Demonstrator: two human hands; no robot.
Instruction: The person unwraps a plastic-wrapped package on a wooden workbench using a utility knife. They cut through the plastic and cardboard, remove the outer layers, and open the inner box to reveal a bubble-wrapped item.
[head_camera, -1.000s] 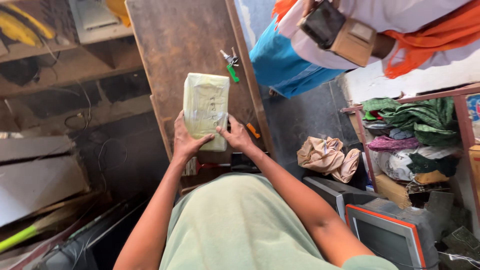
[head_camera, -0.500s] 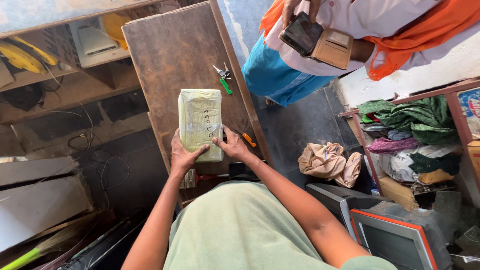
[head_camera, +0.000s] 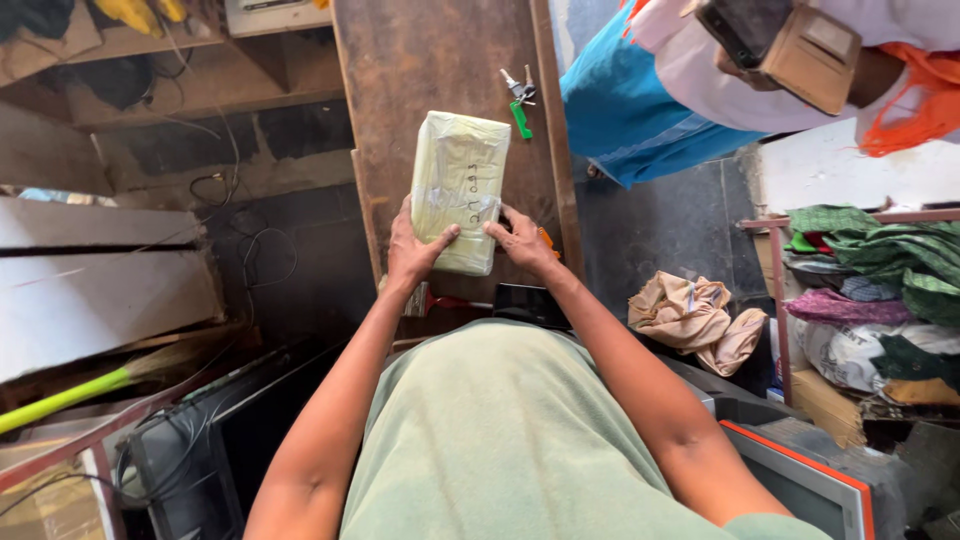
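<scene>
you hold a pale green wrapped packet (head_camera: 458, 190) in both hands over the dark wooden desk (head_camera: 420, 70), its long side running away from you and its far end tipped up a little. your left hand (head_camera: 415, 250) grips the near left corner, the thumb laid across the front face and the fingers hidden behind it. your right hand (head_camera: 522, 240) closes on the near right corner, thumb pressed on the front, fingers curled under the edge. the packet is wrapped in clear film with tape across it, and there is some handwriting on the front. whether its near end rests on the desk or hangs just above it, you cannot tell from here. farther up the desk, well apart from the packet, lies a bunch of keys with a green tag (head_camera: 520, 100). beyond the right edge of the desk stands another person in blue, white and orange cloth (head_camera: 650, 110), holding a brown wallet and a dark phone (head_camera: 785, 45). on the floor to your right sits a crumpled tan cloth (head_camera: 695, 315), and beside it a rack of folded fabrics (head_camera: 870, 270). to your left a broom with a bright green handle (head_camera: 70, 395) lies among wooden boards.
</scene>
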